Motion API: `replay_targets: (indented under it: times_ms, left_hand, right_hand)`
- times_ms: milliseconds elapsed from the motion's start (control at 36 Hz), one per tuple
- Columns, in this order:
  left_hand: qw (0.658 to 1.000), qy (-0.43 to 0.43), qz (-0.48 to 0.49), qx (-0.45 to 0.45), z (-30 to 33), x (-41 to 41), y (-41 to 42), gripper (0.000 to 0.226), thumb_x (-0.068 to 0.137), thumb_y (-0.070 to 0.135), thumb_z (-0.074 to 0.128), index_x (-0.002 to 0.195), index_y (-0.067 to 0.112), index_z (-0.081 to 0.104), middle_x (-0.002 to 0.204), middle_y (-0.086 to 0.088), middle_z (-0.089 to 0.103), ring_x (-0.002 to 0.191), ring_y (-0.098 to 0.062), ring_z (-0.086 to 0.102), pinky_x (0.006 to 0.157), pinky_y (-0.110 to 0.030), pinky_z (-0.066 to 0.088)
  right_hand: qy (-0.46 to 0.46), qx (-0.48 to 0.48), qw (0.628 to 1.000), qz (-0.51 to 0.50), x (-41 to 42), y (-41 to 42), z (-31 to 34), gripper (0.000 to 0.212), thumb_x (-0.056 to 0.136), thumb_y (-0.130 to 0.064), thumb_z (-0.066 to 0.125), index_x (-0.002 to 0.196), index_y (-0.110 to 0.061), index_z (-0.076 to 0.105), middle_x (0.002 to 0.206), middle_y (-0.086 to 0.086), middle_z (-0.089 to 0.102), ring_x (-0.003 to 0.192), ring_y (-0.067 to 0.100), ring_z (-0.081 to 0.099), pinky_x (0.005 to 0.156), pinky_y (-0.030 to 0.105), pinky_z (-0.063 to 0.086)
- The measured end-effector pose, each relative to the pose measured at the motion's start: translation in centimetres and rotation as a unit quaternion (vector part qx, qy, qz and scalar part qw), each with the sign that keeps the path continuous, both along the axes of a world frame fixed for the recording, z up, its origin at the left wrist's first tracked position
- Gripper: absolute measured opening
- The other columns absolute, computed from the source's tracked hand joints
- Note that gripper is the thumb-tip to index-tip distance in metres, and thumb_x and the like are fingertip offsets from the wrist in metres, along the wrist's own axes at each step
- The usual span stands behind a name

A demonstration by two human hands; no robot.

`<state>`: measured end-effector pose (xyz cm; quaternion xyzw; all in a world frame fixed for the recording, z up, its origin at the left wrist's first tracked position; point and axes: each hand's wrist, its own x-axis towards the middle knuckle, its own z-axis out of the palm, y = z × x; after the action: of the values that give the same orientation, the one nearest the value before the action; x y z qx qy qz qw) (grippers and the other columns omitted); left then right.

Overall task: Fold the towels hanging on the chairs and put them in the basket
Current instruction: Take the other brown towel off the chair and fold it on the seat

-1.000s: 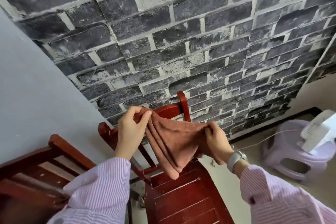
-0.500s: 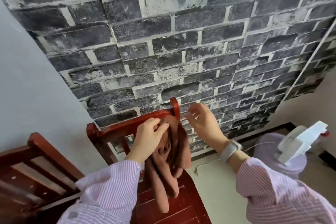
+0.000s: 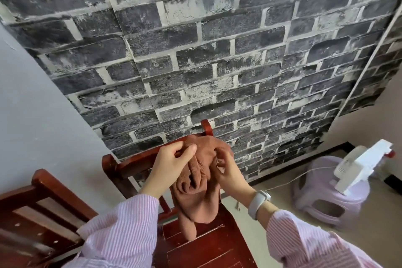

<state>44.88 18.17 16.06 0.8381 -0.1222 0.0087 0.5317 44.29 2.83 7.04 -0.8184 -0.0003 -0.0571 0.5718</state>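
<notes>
A small brown towel (image 3: pixel 200 198) hangs bunched in folds in front of the back of a red wooden chair (image 3: pixel 121 163). My left hand (image 3: pixel 169 165) pinches the towel's top left edge at the level of the chair's top rail. My right hand (image 3: pixel 226 169) grips the towel's upper right part, fingers curled into the cloth. The towel's lower end dangles over the chair's seat (image 3: pixel 208 252). No basket is in view.
A second red wooden chair (image 3: pixel 43 202) stands at the lower left. A pale purple plastic stool (image 3: pixel 326 204) carries a white fan (image 3: pixel 361 165) at the right, its cord trailing over the floor. A dark brick-patterned wall (image 3: pixel 217 50) is right behind the chairs.
One second ago both hands held the towel stretched between them. My right hand then let go and lifted away, and now it has come back and grips the bunched towel again.
</notes>
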Motion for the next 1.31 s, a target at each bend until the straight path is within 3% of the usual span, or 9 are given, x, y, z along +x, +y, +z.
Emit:
replay_targets:
  times_ms: [111, 306, 583, 778, 917, 1028, 1111, 1194, 1306]
  left_hand:
    - [1.000, 0.011, -0.002, -0.012, 0.2, -0.1, 0.8, 0.025, 0.089, 0.019, 0.058, 0.066, 0.012, 0.064, 0.055, 0.009, 0.061, 0.055, 0.003, 0.051, 0.056, -0.012, 0.039]
    - [0.990, -0.036, 0.074, 0.112, -0.7, 0.4, 4.2, 0.012, 0.079, 0.025, 0.070, 0.070, 0.020, 0.065, 0.067, 0.000, 0.066, 0.065, -0.005, 0.058, 0.059, -0.007, 0.039]
    - [0.926, -0.083, 0.010, 0.369, -3.0, 0.6, 8.1, 0.038, 0.076, 0.059, 0.052, 0.072, 0.022, 0.061, 0.074, 0.010, 0.054, 0.069, -0.004, 0.050, 0.060, -0.018, 0.033]
    - [0.908, -0.056, -0.045, 0.414, -4.3, 0.6, 8.6, 0.041, 0.072, 0.065, 0.051, 0.055, 0.030, 0.037, 0.066, 0.007, 0.040, 0.063, -0.010, 0.046, 0.052, -0.018, 0.027]
    - [0.931, 0.004, -0.072, 0.357, -4.6, 1.1, 9.3, 0.008, 0.091, 0.034, 0.052, 0.087, 0.029, 0.047, 0.093, 0.011, 0.039, 0.086, -0.010, 0.050, 0.076, -0.025, 0.037]
    - [0.936, 0.009, -0.017, 0.353, -4.7, 1.0, 9.5, 0.005, 0.095, 0.029, 0.044, 0.093, 0.028, 0.040, 0.101, 0.007, 0.046, 0.087, -0.012, 0.052, 0.074, -0.026, 0.037]
    - [0.935, 0.028, 0.025, 0.353, -4.9, 0.8, 9.2, 0.012, 0.098, 0.034, 0.036, 0.094, 0.023, 0.035, 0.078, 0.001, 0.054, 0.064, -0.013, 0.052, 0.054, -0.027, 0.035]
    - [0.933, 0.032, 0.044, 0.356, -5.3, 0.3, 8.5, 0.016, 0.099, 0.037, 0.030, 0.097, 0.022, 0.033, 0.067, -0.002, 0.055, 0.056, -0.016, 0.053, 0.051, -0.031, 0.037]
    - [0.967, 0.032, 0.088, 0.237, -5.9, -0.1, 7.9, 0.012, 0.096, 0.030, 0.042, 0.095, 0.018, 0.040, 0.075, 0.001, 0.055, 0.073, -0.020, 0.056, 0.068, -0.036, 0.044]
  right_hand:
    - [0.043, -0.095, 0.994, 0.039, 0.7, -0.2, -0.4, 0.021, 0.081, -0.018, 0.056, 0.096, -0.005, 0.061, 0.098, 0.012, 0.063, 0.095, 0.022, 0.054, 0.085, 0.032, 0.041]
    - [0.072, -0.035, 0.997, -0.007, 0.5, -2.0, 1.2, 0.016, 0.088, -0.010, 0.045, 0.074, -0.016, 0.043, 0.067, -0.002, 0.046, 0.063, 0.011, 0.043, 0.057, 0.022, 0.034]
    - [0.138, -0.022, 0.987, -0.077, 1.2, -4.7, 0.3, 0.009, 0.090, -0.008, 0.039, 0.094, -0.008, 0.048, 0.070, 0.002, 0.047, 0.060, 0.013, 0.044, 0.050, 0.022, 0.036]
    - [0.223, 0.278, 0.928, -0.106, 1.0, -4.9, 1.1, 0.026, 0.089, -0.006, 0.032, 0.067, -0.013, 0.042, 0.061, 0.006, 0.040, 0.057, 0.018, 0.041, 0.053, 0.027, 0.035]
    - [0.256, 0.387, 0.880, -0.102, 0.9, -5.2, 1.9, 0.024, 0.091, -0.012, 0.035, 0.070, -0.010, 0.046, 0.062, 0.011, 0.049, 0.060, 0.024, 0.048, 0.059, 0.030, 0.039]
    - [0.233, 0.275, 0.926, -0.113, 1.5, -6.3, 2.4, 0.011, 0.086, -0.005, 0.053, 0.075, -0.005, 0.053, 0.073, 0.015, 0.054, 0.067, 0.027, 0.053, 0.067, 0.036, 0.044]
    - [0.204, -0.008, 0.976, -0.077, 1.7, -7.0, 2.5, 0.014, 0.088, -0.016, 0.058, 0.080, -0.008, 0.050, 0.079, 0.013, 0.055, 0.072, 0.024, 0.051, 0.064, 0.031, 0.038]
    - [0.195, -0.248, 0.948, -0.041, 1.6, -7.0, 2.3, 0.026, 0.095, -0.030, 0.043, 0.095, -0.004, 0.041, 0.105, 0.024, 0.058, 0.096, 0.036, 0.055, 0.071, 0.031, 0.034]
    - [0.189, -0.303, 0.933, -0.050, 1.0, -6.4, 2.0, 0.029, 0.098, -0.035, 0.031, 0.092, -0.007, 0.030, 0.112, 0.034, 0.057, 0.106, 0.046, 0.054, 0.085, 0.043, 0.040]
